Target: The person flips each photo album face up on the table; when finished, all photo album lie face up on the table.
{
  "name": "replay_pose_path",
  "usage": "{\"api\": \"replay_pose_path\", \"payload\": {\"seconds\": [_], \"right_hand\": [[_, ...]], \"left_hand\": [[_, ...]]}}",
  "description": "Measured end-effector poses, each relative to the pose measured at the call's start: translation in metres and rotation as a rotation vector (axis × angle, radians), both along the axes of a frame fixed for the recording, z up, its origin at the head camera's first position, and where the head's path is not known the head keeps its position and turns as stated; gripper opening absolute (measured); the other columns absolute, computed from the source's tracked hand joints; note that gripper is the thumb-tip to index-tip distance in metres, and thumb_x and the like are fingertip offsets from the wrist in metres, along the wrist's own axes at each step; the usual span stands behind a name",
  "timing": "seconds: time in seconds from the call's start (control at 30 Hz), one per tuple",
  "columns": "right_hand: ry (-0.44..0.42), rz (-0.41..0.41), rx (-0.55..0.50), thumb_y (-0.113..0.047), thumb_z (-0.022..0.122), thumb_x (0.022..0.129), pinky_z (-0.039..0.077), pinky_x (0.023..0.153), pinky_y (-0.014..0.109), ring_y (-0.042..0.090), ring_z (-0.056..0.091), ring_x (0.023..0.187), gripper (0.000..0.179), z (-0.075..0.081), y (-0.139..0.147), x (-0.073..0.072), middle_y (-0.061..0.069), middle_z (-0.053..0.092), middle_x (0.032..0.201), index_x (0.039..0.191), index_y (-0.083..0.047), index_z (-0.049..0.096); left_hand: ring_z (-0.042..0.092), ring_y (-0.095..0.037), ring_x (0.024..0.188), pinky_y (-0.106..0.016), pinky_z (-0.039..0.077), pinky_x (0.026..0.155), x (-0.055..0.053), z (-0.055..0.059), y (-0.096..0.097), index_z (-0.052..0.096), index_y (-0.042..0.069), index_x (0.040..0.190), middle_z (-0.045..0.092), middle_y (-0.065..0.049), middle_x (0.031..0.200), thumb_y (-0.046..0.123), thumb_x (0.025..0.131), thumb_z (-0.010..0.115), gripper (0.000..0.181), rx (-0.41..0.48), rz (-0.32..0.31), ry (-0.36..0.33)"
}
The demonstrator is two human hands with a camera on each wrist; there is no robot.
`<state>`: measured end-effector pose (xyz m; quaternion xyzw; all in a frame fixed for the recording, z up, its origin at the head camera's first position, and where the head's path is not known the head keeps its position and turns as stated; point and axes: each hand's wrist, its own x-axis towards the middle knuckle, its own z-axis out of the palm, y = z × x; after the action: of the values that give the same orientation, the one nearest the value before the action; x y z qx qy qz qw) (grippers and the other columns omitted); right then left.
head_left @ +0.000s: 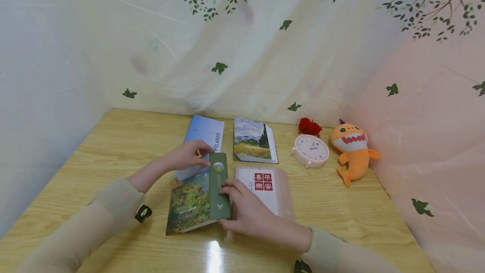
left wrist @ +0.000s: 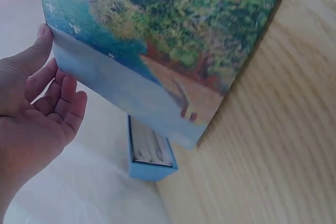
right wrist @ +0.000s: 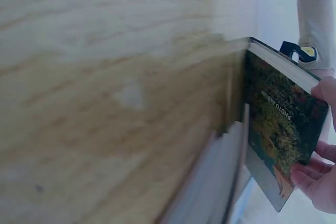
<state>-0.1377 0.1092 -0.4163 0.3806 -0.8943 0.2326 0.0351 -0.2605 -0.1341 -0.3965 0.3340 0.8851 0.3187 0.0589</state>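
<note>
Left hand (head_left: 188, 155) grasping: thumb and fingertips pinch the far end of a photo album (head_left: 191, 197), next to its green spine (head_left: 219, 186); right hand (head_left: 248, 210) also grasping, thumb at the near end of the same album and fingers on the spine. The album lies between the two hands, tilted, spine uppermost, its painted foliage cover turned toward the left hand's side; contact of its lower edge with the table (head_left: 341, 218) cannot be confirmed.

Just beyond the left hand stands a blue POLAROID case (head_left: 206, 127), partly hidden by that hand and the album; beyond the right hand, a book with a landscape cover (head_left: 250, 140); just beside the right hand, on its outer side and partly behind it, a pale book with red character blocks (head_left: 282, 184).

Farther out to the right of the right hand: a pink round clock (head_left: 311, 151), face up; a red object (head_left: 309, 127) behind the clock, nature unclear; an orange shark plush (head_left: 354, 155), beside the clock.
</note>
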Motion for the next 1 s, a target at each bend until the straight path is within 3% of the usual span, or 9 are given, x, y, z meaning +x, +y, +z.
{"api": "replay_pose_path", "payload": {"seconds": [0.2,0.37,0.67,0.83,1.0], "right_hand": [[0.118,0.073,-0.137,-0.030,0.081,0.071,0.045,0.098,0.024,0.018,0.048,0.121,0.062,0.014,0.002,0.001,0.006,0.042,0.134,0.121,-0.008,0.053],[0.207,0.125,-0.247,-0.024,0.084,0.067,0.046,0.098,0.026,0.022,0.045,0.124,0.068,0.025,0.005,0.000,0.010,0.040,0.136,0.123,-0.007,0.050],[0.066,0.170,-0.403,-0.022,0.086,0.068,0.047,0.095,0.024,0.021,0.046,0.125,0.083,0.043,0.005,0.005,0.013,0.037,0.141,0.134,-0.004,0.040],[-0.022,0.161,-0.421,-0.024,0.086,0.069,0.050,0.091,0.024,0.021,0.044,0.128,0.085,0.042,0.003,0.006,0.011,0.039,0.143,0.137,-0.008,0.037],[-0.116,0.099,-0.413,-0.030,0.085,0.069,0.053,0.082,0.019,0.019,0.046,0.126,0.083,0.040,-0.002,0.006,0.002,0.040,0.144,0.136,-0.016,0.039]], "left_hand": [[0.055,-0.017,0.086,-0.029,0.048,0.070,0.003,0.016,-0.003,0.062,0.001,0.119,0.063,-0.006,0.100,0.020,0.084,0.071,0.041,0.048,-0.018,0.008],[0.058,-0.017,0.086,-0.029,0.050,0.070,0.008,0.029,-0.002,0.061,-0.001,0.120,0.063,-0.010,0.103,0.016,0.083,0.072,0.042,0.096,-0.008,0.013],[0.066,-0.023,0.091,-0.029,0.056,0.074,0.019,0.043,0.003,0.056,-0.003,0.124,0.061,-0.016,0.114,0.004,0.082,0.071,0.045,0.240,0.013,-0.053],[0.066,-0.021,0.093,-0.030,0.056,0.076,0.024,0.044,0.003,0.055,0.001,0.126,0.059,-0.014,0.117,0.010,0.083,0.071,0.047,0.253,0.032,-0.096],[0.066,-0.019,0.090,-0.034,0.056,0.079,0.028,0.043,0.001,0.053,0.005,0.127,0.057,-0.010,0.115,0.020,0.083,0.073,0.050,0.279,0.081,-0.146]]}}
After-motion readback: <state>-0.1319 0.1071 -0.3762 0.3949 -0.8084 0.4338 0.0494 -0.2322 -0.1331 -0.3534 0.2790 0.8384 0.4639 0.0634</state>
